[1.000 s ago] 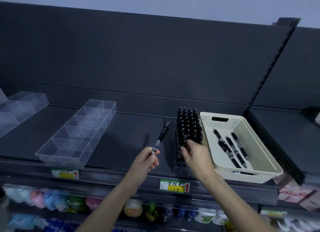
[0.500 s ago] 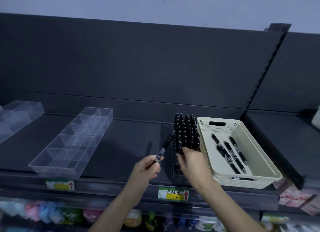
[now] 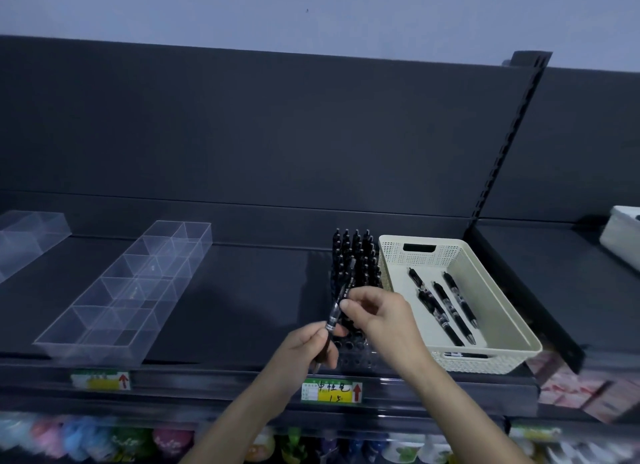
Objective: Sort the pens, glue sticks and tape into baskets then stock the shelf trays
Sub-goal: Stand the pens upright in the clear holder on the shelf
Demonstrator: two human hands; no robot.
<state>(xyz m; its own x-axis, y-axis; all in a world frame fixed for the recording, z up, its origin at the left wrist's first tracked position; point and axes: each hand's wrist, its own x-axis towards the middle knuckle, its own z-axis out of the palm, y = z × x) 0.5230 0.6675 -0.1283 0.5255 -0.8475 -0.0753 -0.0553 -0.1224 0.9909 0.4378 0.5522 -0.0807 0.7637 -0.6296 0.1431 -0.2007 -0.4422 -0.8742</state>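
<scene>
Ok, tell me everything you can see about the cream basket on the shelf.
The cream basket is a rectangular plastic bin with perforated walls, a smooth rim and a handle slot at each end. It sits upright on the dark shelf, just right of the pen rack. Several black pens lie loose on its floor; another shows through the near slot. The right hand is in front of its left wall; contact unclear.

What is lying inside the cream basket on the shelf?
Several black pens lie loose on the basket floor. Another shows through the front wall, partly hidden.
</scene>
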